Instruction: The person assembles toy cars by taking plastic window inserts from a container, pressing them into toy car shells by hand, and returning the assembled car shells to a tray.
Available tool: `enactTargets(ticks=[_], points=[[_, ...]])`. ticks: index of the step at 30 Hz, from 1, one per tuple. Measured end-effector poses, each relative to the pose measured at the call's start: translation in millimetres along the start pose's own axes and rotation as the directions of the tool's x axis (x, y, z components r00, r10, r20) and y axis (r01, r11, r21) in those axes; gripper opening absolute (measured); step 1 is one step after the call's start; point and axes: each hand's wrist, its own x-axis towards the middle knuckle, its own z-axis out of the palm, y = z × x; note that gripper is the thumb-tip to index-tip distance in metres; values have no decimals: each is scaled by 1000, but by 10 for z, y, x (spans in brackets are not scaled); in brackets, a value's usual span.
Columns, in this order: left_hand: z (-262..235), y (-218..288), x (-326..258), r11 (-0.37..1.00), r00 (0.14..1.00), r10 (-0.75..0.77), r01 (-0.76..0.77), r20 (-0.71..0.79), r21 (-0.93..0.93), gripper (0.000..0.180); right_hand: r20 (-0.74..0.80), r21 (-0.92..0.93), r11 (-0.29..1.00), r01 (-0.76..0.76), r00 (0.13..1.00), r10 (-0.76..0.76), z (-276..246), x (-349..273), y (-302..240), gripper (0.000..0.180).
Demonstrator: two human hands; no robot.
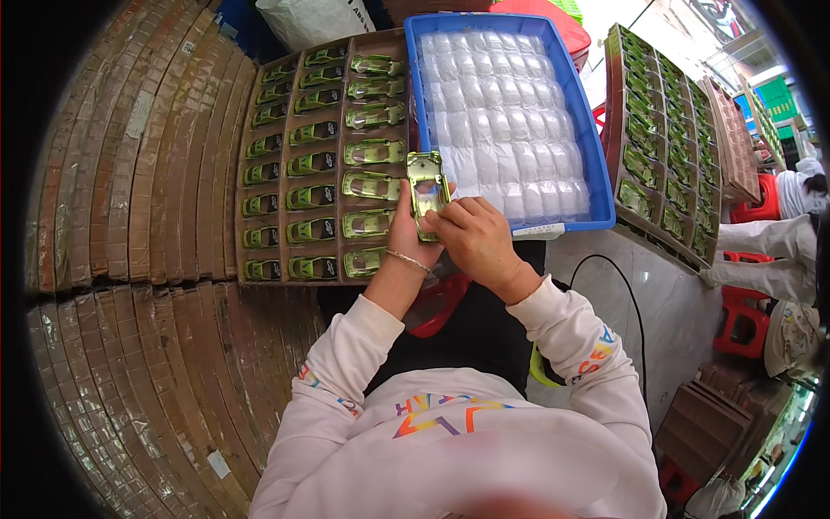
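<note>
A yellow-green toy car body shell [424, 183] is held up in front of me, its hollow inner side facing me. My left hand [410, 232] grips it from the left and underneath. The bent fingers of my right hand [477, 235] close on its lower right end; whether a small part is between them is hidden. Just left of my hands lies a brown divided tray [341, 164] with rows of similar green shells. In its right column the shells [372, 185] lie hollow side up. The other columns hold shells [311, 197] with dark areas showing.
A blue plastic bin [596, 186] with rows of clear domed plastic pieces [501, 95] stands beyond my right hand. Brown trays [130, 173] are stacked at the left. Another tray of green shells [638, 199] stands at the right, near red stools [742, 320] and a black cable [635, 316].
</note>
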Motion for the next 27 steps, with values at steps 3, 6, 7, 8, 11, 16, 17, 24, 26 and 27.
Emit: enactTargets(ticks=[3, 6, 7, 8, 11, 16, 17, 24, 26, 27], points=[[-24, -1, 20, 998, 1000, 9, -7, -25, 65, 55, 58, -12, 1000, -6, 998, 7, 13, 22, 33, 22], [-21, 6, 18, 988, 998, 26, -15, -66, 152, 58, 129, -39, 999, -8, 992, 13, -18, 39, 30, 22], [-3, 13, 10, 980, 995, 42, -22, -94, 200, 59, 161, -59, 998, -3, 987, 12, -24, 45, 28, 23], [15, 17, 3, 979, 995, 41, -21, -94, 201, 59, 159, -59, 998, -4, 987, 13, -17, 47, 34, 23], [100, 16, -19, 955, 993, 85, -57, -87, 290, 60, 176, -66, 998, -13, 984, 25, 9, 50, 55, 23], [262, 39, -88, 933, 985, 130, -82, -114, 350, 55, 184, -68, 997, 37, 983, -24, 50, 91, 96, 24], [219, 50, -63, 933, 986, 127, -81, -111, 349, 55, 183, -72, 997, 36, 983, -22, 53, 123, 99, 24], [104, 68, 5, 807, 961, 251, -141, -117, 573, 39, 470, -47, 998, 42, 882, -15, -98, 412, 71, 6], [84, 83, 25, 799, 962, 248, -137, -114, 585, 35, 555, -72, 996, 54, 832, -5, -166, 447, 75, 6], [79, 91, 35, 756, 964, 249, -133, -94, 641, 35, 543, -59, 996, 68, 839, -25, -205, 435, 79, 6]])
